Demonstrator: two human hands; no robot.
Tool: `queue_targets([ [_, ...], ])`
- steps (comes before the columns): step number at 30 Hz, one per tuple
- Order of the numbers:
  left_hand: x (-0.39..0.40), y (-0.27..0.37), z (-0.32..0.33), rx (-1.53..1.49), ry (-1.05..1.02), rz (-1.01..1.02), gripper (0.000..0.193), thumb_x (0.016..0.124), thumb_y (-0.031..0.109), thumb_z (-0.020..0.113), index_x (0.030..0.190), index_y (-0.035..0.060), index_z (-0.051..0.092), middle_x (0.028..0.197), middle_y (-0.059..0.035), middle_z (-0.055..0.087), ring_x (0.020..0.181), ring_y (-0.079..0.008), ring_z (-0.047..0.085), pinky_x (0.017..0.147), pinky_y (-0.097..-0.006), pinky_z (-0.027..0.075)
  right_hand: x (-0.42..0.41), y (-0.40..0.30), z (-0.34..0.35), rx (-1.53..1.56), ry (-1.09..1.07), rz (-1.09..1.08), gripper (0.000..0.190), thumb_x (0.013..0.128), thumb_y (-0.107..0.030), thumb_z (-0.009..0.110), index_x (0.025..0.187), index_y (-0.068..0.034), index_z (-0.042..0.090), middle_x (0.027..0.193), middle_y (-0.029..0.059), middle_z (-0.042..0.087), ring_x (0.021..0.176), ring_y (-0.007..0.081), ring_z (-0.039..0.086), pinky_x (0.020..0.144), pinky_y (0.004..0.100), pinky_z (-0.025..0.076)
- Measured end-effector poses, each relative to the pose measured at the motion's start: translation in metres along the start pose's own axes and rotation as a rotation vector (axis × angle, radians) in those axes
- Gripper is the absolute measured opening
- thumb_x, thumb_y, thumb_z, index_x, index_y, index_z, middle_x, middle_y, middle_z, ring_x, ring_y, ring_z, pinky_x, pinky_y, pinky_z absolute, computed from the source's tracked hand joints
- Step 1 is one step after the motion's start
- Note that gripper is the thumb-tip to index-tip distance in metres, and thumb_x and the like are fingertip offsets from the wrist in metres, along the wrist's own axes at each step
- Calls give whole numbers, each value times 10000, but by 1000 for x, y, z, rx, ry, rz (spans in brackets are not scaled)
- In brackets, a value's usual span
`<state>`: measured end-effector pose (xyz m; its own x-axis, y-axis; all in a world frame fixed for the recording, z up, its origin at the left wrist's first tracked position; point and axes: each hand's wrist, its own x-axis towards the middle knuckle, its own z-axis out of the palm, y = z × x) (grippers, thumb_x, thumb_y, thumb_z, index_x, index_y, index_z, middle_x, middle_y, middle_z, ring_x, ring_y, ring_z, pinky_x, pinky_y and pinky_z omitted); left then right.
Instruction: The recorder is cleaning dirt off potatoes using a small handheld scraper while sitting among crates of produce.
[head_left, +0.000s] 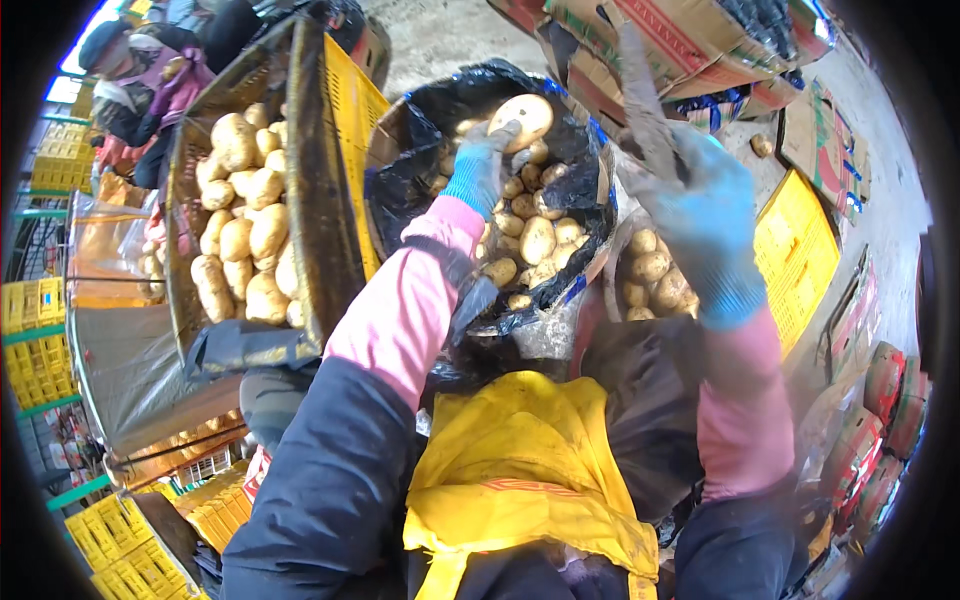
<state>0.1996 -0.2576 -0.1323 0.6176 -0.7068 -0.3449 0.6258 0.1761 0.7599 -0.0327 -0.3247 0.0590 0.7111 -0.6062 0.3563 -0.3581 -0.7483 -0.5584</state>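
Observation:
My left hand (487, 154), in a blue knitted glove with a grey palm, holds a large pale potato (529, 118) with a small dark spot. It is above a box lined with black plastic (397, 202), in which many potatoes (538, 240) lie. My right hand (694, 202), gloved alike and blurred, is raised to the right of that box. A dirty grey strip, perhaps cloth or part of the glove, extends upward from it; whether the fingers grip it is unclear. Below it, a round container holds more potatoes (651, 266).
To the left, a raised, dark-rimmed bin (300, 187) holds potatoes beside a yellow plastic crate (352, 97). Cardboard boxes (675, 37) stand ahead at the right. Another yellow crate (796, 255) is right of my right arm. A person (142, 90) sits at the upper left.

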Motion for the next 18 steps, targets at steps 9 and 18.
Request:
queue_targets([
  [9,-213,140,60,550,-168,343,448,909,83,693,1313,-5,521,1199,-83,643,1019,-158,640,894,-281,536,-37,-57,12,-267,68,-99,318,777,-204,706,1085,-132,671,1028,131,639,972,317,644,814,417,528],
  [18,-283,141,5,498,-65,410,496,880,71,718,1323,-16,513,1207,-88,621,1043,-143,609,916,-271,504,-69,-109,21,-280,-180,-255,295,786,-179,695,1074,-133,650,998,81,631,960,279,648,804,407,521],
])
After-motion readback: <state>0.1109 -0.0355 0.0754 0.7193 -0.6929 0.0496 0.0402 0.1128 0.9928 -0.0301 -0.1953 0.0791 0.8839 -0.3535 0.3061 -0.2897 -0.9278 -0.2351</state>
